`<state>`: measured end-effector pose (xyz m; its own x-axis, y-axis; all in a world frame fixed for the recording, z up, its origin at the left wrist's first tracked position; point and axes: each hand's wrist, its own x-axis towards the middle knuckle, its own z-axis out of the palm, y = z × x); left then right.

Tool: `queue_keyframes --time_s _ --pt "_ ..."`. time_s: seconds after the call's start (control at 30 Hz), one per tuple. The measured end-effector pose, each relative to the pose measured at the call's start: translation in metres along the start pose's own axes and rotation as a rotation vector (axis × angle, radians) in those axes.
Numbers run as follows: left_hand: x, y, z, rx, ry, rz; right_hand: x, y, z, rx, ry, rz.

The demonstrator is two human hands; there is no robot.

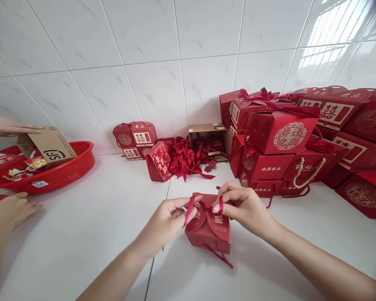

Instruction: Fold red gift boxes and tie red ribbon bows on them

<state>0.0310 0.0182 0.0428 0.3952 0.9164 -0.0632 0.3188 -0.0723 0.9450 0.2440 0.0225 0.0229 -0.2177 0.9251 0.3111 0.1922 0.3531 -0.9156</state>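
A small red gift box (208,234) with gold lettering and overlapping curved flaps stands on the white tabletop in front of me. My left hand (174,217) is over the box's left side, a strand of red ribbon (189,211) pinched between thumb and fingers. On the right side, my right hand (238,205) pinches the other strand, looped at its fingertips. The two strands meet above the middle of the lid. A thin red cord hangs from the box's front and trails onto the table.
Stacked red boxes (269,167) fill the right side. Behind lie a ribbon pile (184,156), an open cardboard box (203,127) and more red boxes (158,161). At left, another person's hands (17,209) are beside a red basket (81,163) holding a carton (50,146).
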Motion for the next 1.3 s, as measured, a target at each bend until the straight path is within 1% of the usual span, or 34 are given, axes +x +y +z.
queue_keyframes --time_s 0.07,0.13,0.17,0.23,0.27,0.37,0.4,0.47,0.6,0.7,0.8,0.87,0.93,1.0,1.07,1.13,1.2,1.23,1.3 --pt "-0.007 -0.001 0.017 0.174 0.11 0.161 0.003 -0.003 0.007 0.013 -0.116 0.062" --pt "-0.011 -0.007 0.029 0.328 0.157 0.288 0.003 -0.004 0.012 -0.011 -0.185 0.084" --pt "-0.012 -0.012 0.032 0.384 0.166 0.334 0.003 -0.004 0.014 -0.019 -0.209 0.096" --pt "-0.012 -0.019 0.032 0.449 0.163 0.403 0.004 -0.004 0.015 -0.033 -0.245 0.125" --pt "-0.011 -0.022 0.03 0.454 0.143 0.434 0.005 -0.004 0.014 -0.045 -0.259 0.132" --pt "-0.004 -0.023 0.018 0.418 0.032 0.514 0.01 -0.007 0.011 -0.118 -0.307 0.146" --pt "-0.001 -0.02 0.014 0.412 0.004 0.52 0.012 -0.007 0.01 -0.145 -0.323 0.147" --pt "0.004 -0.014 0.008 0.423 -0.013 0.496 0.015 -0.009 0.009 -0.188 -0.348 0.143" --pt "0.011 -0.005 -0.007 0.564 0.016 0.455 0.015 -0.011 0.004 -0.241 -0.35 0.104" --pt "0.012 -0.008 -0.025 0.753 0.108 0.437 0.009 -0.011 -0.006 -0.318 -0.304 0.089" --pt "0.011 -0.017 -0.039 0.939 0.216 0.422 0.0 -0.007 -0.015 -0.354 -0.283 0.111" --pt "0.01 -0.023 -0.042 1.027 0.268 0.424 -0.004 -0.003 -0.016 -0.315 -0.288 0.163" --pt "0.01 -0.028 -0.04 1.075 0.322 0.424 -0.007 0.001 -0.015 -0.267 -0.283 0.223" --pt "0.009 -0.031 -0.037 1.074 0.365 0.403 -0.009 0.005 -0.014 -0.241 -0.27 0.268" --pt "0.009 -0.034 -0.034 1.006 0.357 0.364 -0.011 0.007 -0.016 -0.255 -0.247 0.261" --pt "0.008 -0.04 -0.032 0.858 0.279 0.337 -0.017 0.008 -0.022 -0.293 -0.222 0.228" --pt "0.007 -0.05 -0.03 0.644 0.162 0.314 -0.025 0.008 -0.031 -0.286 -0.194 0.209" --pt "0.006 -0.056 -0.028 0.523 0.107 0.299 -0.029 0.009 -0.034 -0.251 -0.198 0.221" --pt "0.008 -0.066 -0.019 0.28 0.02 0.235 -0.037 0.013 -0.039 -0.158 -0.263 0.245"
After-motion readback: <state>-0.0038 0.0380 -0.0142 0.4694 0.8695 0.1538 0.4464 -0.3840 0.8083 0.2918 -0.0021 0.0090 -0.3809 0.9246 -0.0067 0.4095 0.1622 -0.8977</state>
